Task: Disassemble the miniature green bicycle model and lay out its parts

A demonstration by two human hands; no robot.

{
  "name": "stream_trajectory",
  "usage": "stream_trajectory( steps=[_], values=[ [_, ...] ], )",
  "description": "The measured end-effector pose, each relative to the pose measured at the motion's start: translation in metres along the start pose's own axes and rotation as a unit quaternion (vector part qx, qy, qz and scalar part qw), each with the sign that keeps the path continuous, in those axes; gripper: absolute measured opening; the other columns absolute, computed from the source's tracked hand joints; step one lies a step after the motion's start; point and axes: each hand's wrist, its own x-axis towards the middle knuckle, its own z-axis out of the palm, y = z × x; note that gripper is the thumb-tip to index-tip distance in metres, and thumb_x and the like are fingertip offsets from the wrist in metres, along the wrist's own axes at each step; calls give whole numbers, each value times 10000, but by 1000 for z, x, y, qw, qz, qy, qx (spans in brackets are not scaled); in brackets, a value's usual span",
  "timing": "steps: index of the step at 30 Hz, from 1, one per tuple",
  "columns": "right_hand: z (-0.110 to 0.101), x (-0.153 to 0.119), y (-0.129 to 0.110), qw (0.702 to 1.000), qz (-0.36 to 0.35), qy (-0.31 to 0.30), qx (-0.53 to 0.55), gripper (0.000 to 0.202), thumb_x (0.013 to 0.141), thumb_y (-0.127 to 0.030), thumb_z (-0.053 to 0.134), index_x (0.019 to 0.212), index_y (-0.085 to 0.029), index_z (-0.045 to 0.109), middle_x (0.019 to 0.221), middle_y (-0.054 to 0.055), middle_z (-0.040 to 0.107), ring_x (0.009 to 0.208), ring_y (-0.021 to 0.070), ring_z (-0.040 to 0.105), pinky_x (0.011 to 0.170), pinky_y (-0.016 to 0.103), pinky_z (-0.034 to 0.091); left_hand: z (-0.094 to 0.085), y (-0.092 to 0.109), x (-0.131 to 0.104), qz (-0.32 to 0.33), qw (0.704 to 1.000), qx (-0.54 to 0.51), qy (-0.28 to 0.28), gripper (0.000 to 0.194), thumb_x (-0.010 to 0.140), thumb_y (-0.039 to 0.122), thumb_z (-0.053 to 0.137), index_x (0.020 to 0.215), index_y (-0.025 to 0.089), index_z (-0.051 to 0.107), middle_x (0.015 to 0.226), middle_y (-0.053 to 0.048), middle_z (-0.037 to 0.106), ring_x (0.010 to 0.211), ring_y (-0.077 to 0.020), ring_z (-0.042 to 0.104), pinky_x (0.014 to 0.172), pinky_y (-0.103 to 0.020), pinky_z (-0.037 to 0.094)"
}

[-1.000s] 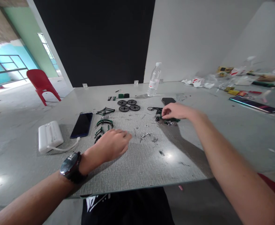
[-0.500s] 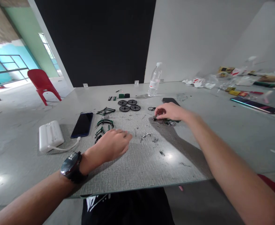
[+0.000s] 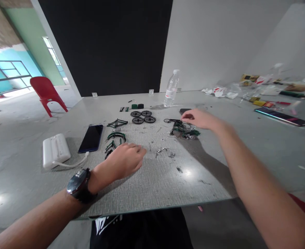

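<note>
My right hand [image 3: 197, 118] is closed in a pinch at the back of a pile of small green, black and silvery parts [image 3: 183, 132]. I cannot make out what its fingertips hold. A thin black part [image 3: 172, 120] lies just left of them. My left hand [image 3: 126, 158] rests palm down on the table, its fingers curled under, so anything in them is hidden. Black and green curved pieces [image 3: 116, 136] lie beside it, partly behind it. Farther back are a small bicycle frame [image 3: 117, 123] and several black spoked wheels [image 3: 143, 117]. Silvery bits [image 3: 161, 150] lie between my hands.
A white power bank [image 3: 56, 150] is cabled to a dark phone [image 3: 91, 138] at left. A clear bottle [image 3: 171, 89] stands at the back. Another phone [image 3: 282, 116] and packaging litter [image 3: 258, 88] are at right. The table's front edge [image 3: 154, 207] is close to me.
My right hand has moved back and slightly right across the pile, uncovering more of its parts. My left hand has stayed in place.
</note>
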Motion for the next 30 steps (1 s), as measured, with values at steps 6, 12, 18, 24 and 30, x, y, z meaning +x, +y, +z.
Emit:
stream_trajectory(
  steps=[6,12,18,24,30],
  values=[
    [1,0,31,998,35,-54,-6,327,740,-368,669,1009,-192,726,1038,126,733,893,277,662,827,409,488,-4,3,0,-8,1000,11,-9,216,991,205,425,1063,141,617,1055,-99,682,999,-250,644,844,-405,529],
    [4,0,28,996,29,-70,44,257,658,-346,740,881,-220,738,964,130,745,862,325,658,808,463,494,-4,3,0,-5,1000,8,0,212,982,197,430,1066,141,616,1041,-101,682,988,-248,647,826,-396,531],
    [8,3,21,996,18,-73,42,265,668,-337,727,903,-215,726,948,117,750,851,305,663,791,434,492,-3,2,0,-2,1000,11,1,204,983,201,436,1071,146,612,1049,-95,683,985,-241,645,829,-386,528],
    [10,2,4,997,12,-76,30,322,704,-412,710,953,-210,689,964,95,733,846,246,662,769,377,504,-4,3,0,-4,1000,9,-9,216,990,206,428,1072,140,617,1066,-99,682,1004,-254,644,834,-405,533],
    [10,0,-15,1000,1,-11,17,315,803,-361,614,1065,-206,697,1039,115,723,918,254,662,826,391,504,-5,3,0,-9,1000,9,-16,219,999,208,418,1061,138,616,1069,-96,679,988,-252,645,836,-410,532]
  ],
)
